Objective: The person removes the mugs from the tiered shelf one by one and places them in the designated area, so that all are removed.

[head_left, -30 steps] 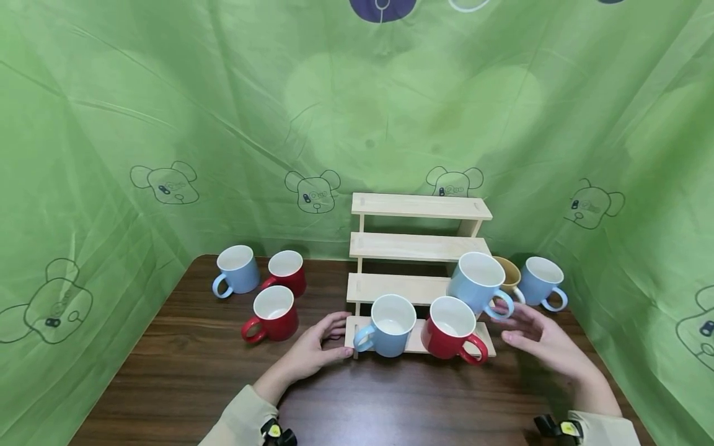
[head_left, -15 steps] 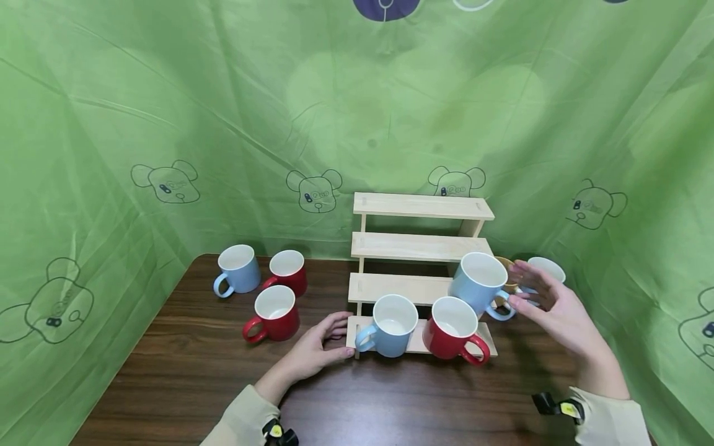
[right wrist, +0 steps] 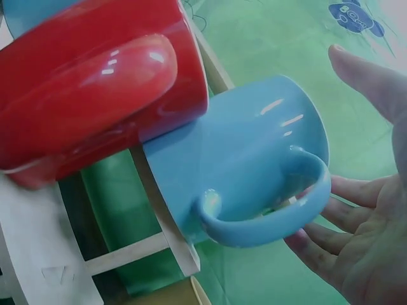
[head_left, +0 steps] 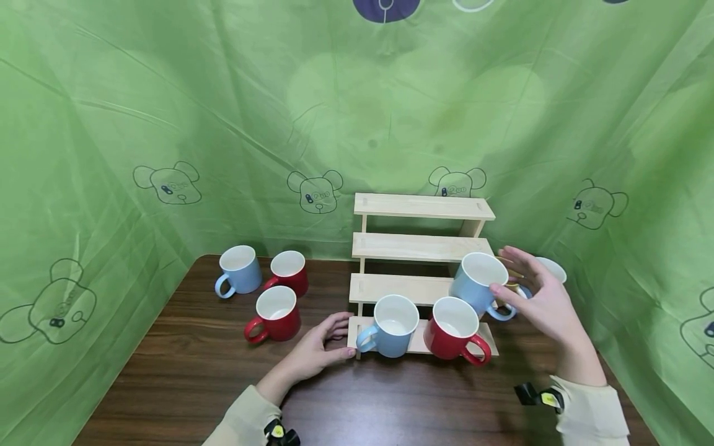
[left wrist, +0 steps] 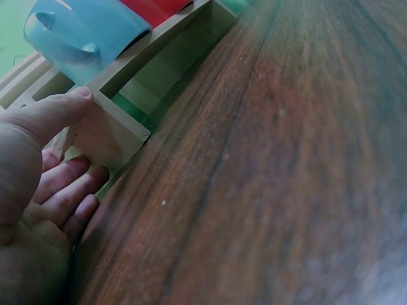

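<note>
A light wooden stepped shelf (head_left: 418, 246) stands on the table. My left hand (head_left: 315, 353) holds the left end of its lowest step, the thumb on the front corner and the fingers by the side panel (left wrist: 105, 130). On that step sit a light blue mug (head_left: 397, 331) and a red mug (head_left: 446, 331). Another light blue mug (head_left: 474, 282) stands at the right end of the second step, its handle to the right. My right hand (head_left: 543, 303) is beside this mug with fingers spread around its right side; the right wrist view shows no grip on it.
Left of the shelf stand a blue mug (head_left: 241, 272), a red mug (head_left: 291, 275) and a nearer red mug (head_left: 279, 316). Right of it, a yellow mug (right wrist: 175, 296) and a blue mug (head_left: 552, 267) are mostly hidden behind my right hand. Green cloth (head_left: 234, 155) surrounds the table.
My right hand has risen from beside the lower step, then moved left towards the blue mug on the second step, covering the yellow mug. My left hand stays on the shelf.
</note>
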The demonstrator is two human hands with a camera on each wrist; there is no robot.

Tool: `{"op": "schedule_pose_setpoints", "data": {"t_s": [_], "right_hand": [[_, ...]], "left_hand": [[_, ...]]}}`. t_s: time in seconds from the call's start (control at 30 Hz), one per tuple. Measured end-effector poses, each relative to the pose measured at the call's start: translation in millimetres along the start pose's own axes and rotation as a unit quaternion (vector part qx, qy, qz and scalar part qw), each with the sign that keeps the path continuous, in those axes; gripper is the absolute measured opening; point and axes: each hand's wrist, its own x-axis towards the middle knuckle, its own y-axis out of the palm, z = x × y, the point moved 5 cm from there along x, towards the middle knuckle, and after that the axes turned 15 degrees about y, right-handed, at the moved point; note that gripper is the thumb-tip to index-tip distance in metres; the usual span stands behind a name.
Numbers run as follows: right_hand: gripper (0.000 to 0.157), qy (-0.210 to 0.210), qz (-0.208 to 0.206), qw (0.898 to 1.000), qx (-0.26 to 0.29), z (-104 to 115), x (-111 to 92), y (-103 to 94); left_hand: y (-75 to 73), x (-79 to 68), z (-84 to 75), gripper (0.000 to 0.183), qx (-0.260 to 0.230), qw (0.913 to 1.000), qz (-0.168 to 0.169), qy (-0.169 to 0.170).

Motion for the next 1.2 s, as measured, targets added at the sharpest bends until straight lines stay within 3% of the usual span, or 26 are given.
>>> {"op": "schedule_pose_setpoints", "data": {"t_s": [0.57,0.77,1.2], "right_hand": [[0.087,0.051,-0.001,0.998,-0.022,-6,5,13.2],[0.088,0.066,-0.002,0.998,-0.024,-9,6,17.0],[0.088,0.091,-0.021,0.995,-0.024,-16,10,21.7]], "left_hand": [[0.2,0.9,-1.8,0.078,-0.002,0.9999,0.002,-0.013],[0.0,0.5,-0.6,0.076,0.004,1.0,0.0,-0.004],[-0.3,0.8,-2.3,0.076,0.001,0.9999,-0.002,-0.017]]}}
